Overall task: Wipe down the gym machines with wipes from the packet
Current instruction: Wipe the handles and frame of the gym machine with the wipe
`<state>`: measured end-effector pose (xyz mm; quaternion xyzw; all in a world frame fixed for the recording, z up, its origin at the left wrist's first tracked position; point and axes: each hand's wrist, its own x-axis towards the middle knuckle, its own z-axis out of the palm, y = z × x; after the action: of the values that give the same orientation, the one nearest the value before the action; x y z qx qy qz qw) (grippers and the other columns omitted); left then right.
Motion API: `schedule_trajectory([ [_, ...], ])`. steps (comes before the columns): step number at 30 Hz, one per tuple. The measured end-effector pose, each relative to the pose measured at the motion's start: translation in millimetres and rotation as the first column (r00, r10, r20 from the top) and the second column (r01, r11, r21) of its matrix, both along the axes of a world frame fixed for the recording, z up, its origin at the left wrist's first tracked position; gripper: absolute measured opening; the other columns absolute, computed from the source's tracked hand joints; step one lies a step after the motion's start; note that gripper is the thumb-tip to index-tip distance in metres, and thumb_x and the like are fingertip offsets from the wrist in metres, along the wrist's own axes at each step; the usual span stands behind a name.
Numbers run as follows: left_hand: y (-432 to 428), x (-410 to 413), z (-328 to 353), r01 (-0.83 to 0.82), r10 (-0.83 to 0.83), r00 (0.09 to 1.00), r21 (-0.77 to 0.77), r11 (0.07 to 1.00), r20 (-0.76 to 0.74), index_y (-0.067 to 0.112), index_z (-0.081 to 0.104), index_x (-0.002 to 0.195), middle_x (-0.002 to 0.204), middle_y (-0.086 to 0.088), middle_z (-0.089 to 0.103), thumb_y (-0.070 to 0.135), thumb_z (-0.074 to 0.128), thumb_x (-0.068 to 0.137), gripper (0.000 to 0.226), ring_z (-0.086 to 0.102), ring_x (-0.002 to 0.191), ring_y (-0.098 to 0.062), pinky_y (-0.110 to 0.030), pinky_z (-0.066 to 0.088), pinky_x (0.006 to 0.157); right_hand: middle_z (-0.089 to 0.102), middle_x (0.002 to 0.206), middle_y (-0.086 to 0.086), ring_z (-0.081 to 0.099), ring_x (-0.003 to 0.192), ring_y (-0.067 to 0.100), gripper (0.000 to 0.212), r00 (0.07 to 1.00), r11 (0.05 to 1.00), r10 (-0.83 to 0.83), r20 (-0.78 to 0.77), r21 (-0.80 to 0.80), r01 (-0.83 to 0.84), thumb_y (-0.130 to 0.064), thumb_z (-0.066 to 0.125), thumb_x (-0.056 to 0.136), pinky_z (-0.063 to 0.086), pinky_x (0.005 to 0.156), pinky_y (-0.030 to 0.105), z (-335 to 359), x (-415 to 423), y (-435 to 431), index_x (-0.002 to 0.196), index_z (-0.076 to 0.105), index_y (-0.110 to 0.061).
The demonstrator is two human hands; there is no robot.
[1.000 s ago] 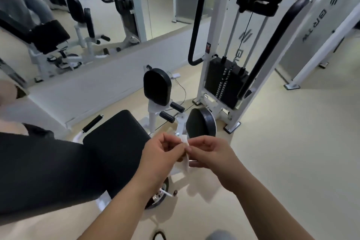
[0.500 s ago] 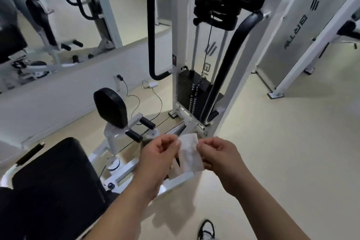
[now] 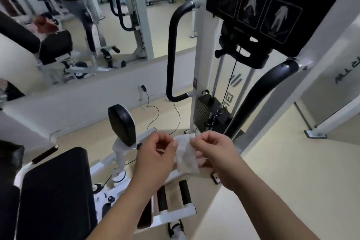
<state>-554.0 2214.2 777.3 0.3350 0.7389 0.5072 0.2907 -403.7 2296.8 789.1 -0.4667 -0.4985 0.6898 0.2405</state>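
A white wipe (image 3: 186,155) hangs between my two hands in front of me. My left hand (image 3: 155,154) pinches its top left corner and my right hand (image 3: 215,154) pinches its top right corner, so the sheet is spread out and drooping. Behind the hands stands a white hip abductor/adductor machine (image 3: 199,48) with black curved handles, a black weight stack (image 3: 211,115) and a black instruction plate (image 3: 259,9). Its black seat pad (image 3: 56,191) is at lower left and a round black leg pad (image 3: 121,123) rises just left of my left hand. The wipe packet is not in sight.
A wall mirror (image 3: 78,15) at the left reflects other machines and a person. A plug and cable (image 3: 148,103) trail over the beige floor by the wall. Black footrests (image 3: 173,195) lie under my hands. Another machine's white frame foot (image 3: 315,133) stands at the right.
My view has lifted and swung toward the machine's tower. The wipe, bunched between my fingertips a second ago, is now pulled open between both hands.
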Motion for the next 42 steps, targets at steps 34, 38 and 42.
schedule_trajectory([
  [34, 219.2, -66.6, 34.4, -0.492, 0.438, 0.824, 0.070, 0.868, 0.359, 0.009, 0.059, 0.101, 0.087, -0.013, 0.069, 0.005, 0.059, 0.101, 0.004, 0.060, 0.067, -0.016, -0.030, 0.052, 0.066, 0.070, 0.100, 0.025, 0.074, 0.088, 0.031, 0.009, 0.859, 0.844, 0.493, 0.138, 0.163, -0.511, -0.004, 0.061, 0.100, 0.061, 0.092, 0.049, 120.2, -107.3, 313.0, 0.096, 0.054, -0.008],
  [38, 223.0, -86.5, 18.6, -0.419, 0.304, 0.708, 0.032, 0.907, 0.637, 0.011, 0.061, 0.115, 0.101, -0.017, 0.072, -0.001, 0.062, 0.098, 0.020, 0.066, 0.079, -0.023, -0.033, 0.057, 0.075, 0.066, 0.094, 0.029, 0.073, 0.094, 0.048, 0.002, 0.904, 0.894, 0.427, 0.034, 0.132, -0.428, -0.007, 0.052, 0.104, 0.060, 0.091, 0.055, 105.5, -125.0, 304.6, 0.105, 0.051, -0.006],
  [42, 232.5, -100.8, 12.5, -0.260, 0.219, 0.865, 0.031, 0.965, 0.453, 0.026, 0.069, 0.121, 0.122, 0.003, 0.072, 0.014, 0.067, 0.098, 0.027, 0.069, 0.110, -0.015, -0.036, 0.056, 0.100, 0.067, 0.091, 0.024, 0.074, 0.086, 0.045, 0.019, 0.916, 0.890, 0.376, 0.138, 0.222, -0.399, -0.013, 0.054, 0.105, 0.063, 0.083, 0.052, 97.8, -141.7, 297.5, 0.114, 0.052, 0.002],
])
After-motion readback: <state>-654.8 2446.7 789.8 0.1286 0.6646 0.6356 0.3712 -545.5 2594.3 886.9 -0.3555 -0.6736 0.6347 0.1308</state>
